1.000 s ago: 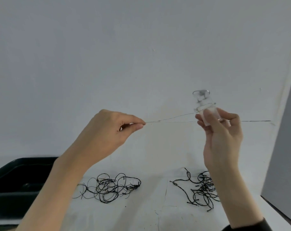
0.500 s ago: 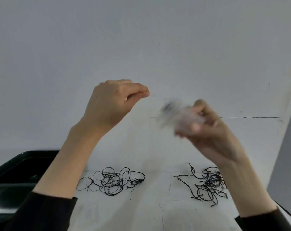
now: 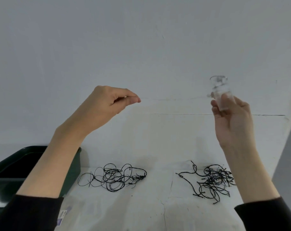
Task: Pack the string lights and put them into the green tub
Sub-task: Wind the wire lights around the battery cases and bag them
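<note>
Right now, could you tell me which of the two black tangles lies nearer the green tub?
The left tangle, which lies just beside the tub; the other tangle lies far to the right.

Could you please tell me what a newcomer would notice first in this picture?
Two raised hands stand out: the left hand pinches a faint wire running across to a clear piece held in the right hand. Below, a left tangle and a right tangle of black string lights lie on the white table, and a green tub sits at far left.
</note>
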`<state>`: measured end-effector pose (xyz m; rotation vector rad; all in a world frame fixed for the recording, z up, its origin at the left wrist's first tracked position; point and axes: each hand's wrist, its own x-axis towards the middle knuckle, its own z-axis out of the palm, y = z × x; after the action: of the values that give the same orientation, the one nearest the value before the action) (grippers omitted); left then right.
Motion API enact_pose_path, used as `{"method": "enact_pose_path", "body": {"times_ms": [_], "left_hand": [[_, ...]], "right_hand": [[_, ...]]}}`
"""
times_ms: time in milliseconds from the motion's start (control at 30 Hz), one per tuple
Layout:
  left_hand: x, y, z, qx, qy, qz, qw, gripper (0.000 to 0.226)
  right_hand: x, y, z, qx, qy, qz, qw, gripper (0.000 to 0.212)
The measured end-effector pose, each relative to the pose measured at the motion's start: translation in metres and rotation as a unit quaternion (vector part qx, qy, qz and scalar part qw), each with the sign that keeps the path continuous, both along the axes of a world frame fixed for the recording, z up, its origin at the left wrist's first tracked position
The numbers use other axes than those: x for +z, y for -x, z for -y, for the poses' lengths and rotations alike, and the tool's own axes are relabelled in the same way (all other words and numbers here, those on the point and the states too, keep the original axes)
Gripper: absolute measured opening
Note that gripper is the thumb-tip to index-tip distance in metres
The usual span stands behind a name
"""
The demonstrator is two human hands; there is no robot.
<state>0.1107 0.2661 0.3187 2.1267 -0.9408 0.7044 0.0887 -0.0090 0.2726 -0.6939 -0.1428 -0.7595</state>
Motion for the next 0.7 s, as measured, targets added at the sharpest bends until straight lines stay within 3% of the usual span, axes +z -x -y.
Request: {"method": "enact_pose_path", "body": {"times_ms": [100,167,233,333,400,500,567,633,700], "left_hand": [[0.003,0.000,-0.009,-0.040,-0.029,-0.091,0.995,0.020],[0.007,0.001,-0.012,-0.053,-0.064,-0.128,0.988,0.023],[0.010,0.002,-0.013,-0.047,-0.039,-0.102,0.993,0.019],[0.015,-0.001,-0.011,0.002,0.037,0.017,0.999,0.011],[0.016,-0.008,-0.007,0.040,0.067,0.076,0.994,0.009],[0.011,-0.023,-0.004,0.102,0.091,0.107,0.985,0.011],[0.003,-0.032,-0.004,0.117,0.094,0.077,0.986,0.011],[-0.006,-0.036,-0.004,0.094,0.083,0.018,0.992,0.009],[-0.015,-0.035,-0.003,0.056,0.064,-0.033,0.996,0.009]], "right_hand": [[-0.016,-0.007,0.000,-0.189,0.169,-0.044,0.966,0.028],[-0.025,-0.013,-0.001,-0.291,0.301,-0.075,0.905,0.025],[-0.031,-0.015,-0.004,-0.340,0.436,-0.091,0.828,0.016],[-0.037,-0.014,-0.011,-0.267,0.633,-0.125,0.716,0.016],[-0.035,-0.008,-0.017,-0.094,0.715,-0.149,0.676,0.021],[-0.027,0.011,-0.024,0.250,0.658,-0.112,0.701,0.025],[-0.024,0.018,-0.021,0.365,0.558,-0.025,0.745,0.029],[-0.021,0.018,-0.021,0.438,0.404,0.118,0.795,0.030],[-0.016,0.012,-0.026,0.485,0.168,0.192,0.837,0.036]]}}
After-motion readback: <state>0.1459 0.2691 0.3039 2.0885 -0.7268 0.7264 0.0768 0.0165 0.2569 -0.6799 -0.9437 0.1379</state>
